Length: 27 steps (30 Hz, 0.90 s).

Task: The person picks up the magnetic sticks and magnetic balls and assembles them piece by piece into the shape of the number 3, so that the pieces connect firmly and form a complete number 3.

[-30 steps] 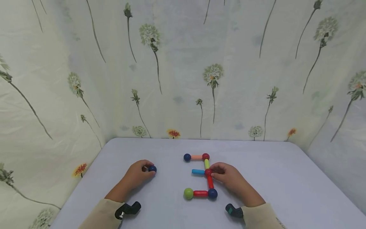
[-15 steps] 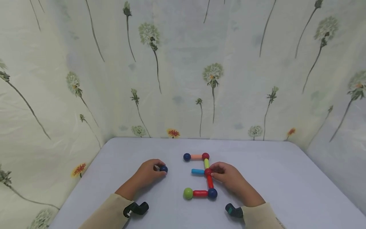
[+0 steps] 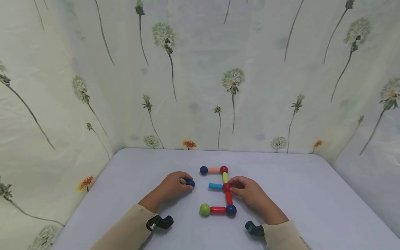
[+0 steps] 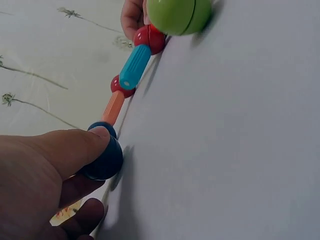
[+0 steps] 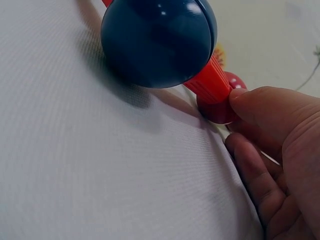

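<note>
Between thumb and fingers, my left hand (image 3: pixel 175 185) pinches a dark blue ball (image 3: pixel 190 183), left of the blue rod (image 3: pixel 215 186) and a short gap from its free end. My right hand (image 3: pixel 248 191) grips the middle red ball (image 3: pixel 226 187), from which the blue rod points left. A yellow-green rod (image 3: pixel 225 177) joins that ball to the far red ball (image 3: pixel 224 169). Toward the front, a red rod (image 3: pixel 229 198) links it to a navy ball (image 3: pixel 231 210), large in the right wrist view.
From the far red ball an orange rod (image 3: pixel 214 170) leads left to another navy ball (image 3: pixel 203 170). At the front, a second red rod (image 3: pixel 218 210) ends in a green ball (image 3: pixel 205 209). All lie on the white table (image 3: pixel 297 187), before a flower-printed cloth (image 3: pixel 200 76).
My left hand has moved right with the dark blue ball, closer to the blue rod. The right hand stays on the middle red ball, and the joined pieces keep their arrangement.
</note>
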Motion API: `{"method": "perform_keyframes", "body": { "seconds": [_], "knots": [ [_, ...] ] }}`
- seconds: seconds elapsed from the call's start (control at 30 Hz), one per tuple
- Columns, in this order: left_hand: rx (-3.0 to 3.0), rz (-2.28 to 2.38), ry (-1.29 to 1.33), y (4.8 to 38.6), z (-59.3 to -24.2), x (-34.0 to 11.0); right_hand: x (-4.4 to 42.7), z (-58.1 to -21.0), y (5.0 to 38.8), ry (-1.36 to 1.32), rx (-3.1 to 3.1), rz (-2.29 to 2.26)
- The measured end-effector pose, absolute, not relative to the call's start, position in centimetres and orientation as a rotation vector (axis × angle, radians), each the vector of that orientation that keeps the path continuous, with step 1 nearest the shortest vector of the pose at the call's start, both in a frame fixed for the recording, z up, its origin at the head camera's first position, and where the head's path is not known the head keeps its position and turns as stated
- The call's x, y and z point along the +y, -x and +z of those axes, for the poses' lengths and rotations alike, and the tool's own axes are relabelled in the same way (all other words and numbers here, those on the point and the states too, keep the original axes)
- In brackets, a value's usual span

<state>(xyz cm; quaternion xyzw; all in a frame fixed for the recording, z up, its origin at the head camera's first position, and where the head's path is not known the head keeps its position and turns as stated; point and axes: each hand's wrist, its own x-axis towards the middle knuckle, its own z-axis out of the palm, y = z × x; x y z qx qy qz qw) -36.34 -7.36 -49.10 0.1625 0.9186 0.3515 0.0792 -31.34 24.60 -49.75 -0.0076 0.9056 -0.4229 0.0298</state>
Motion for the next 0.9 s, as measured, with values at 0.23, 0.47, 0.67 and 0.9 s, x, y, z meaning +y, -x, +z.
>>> {"method": "perform_keyframes", "body": {
  "seconds": [0.23,0.47,0.67,0.9],
  "knots": [
    [2.717,1.066,-0.508,36.4,-49.5,-4.9,24.6,-49.7,31.2,0.052,2.759,-1.344],
    [2.705,1.112,-0.51,36.4,-49.9,-3.4,24.8,-49.7,31.3,0.051,2.767,-1.322],
    [2.696,1.16,-0.507,35.9,-49.9,-2.4,25.1,-49.7,31.2,0.045,2.769,-1.312],
    [2.712,1.161,-0.493,35.4,-49.5,-2.4,25.2,-49.7,31.4,0.068,2.763,-1.325]
  ]
}}
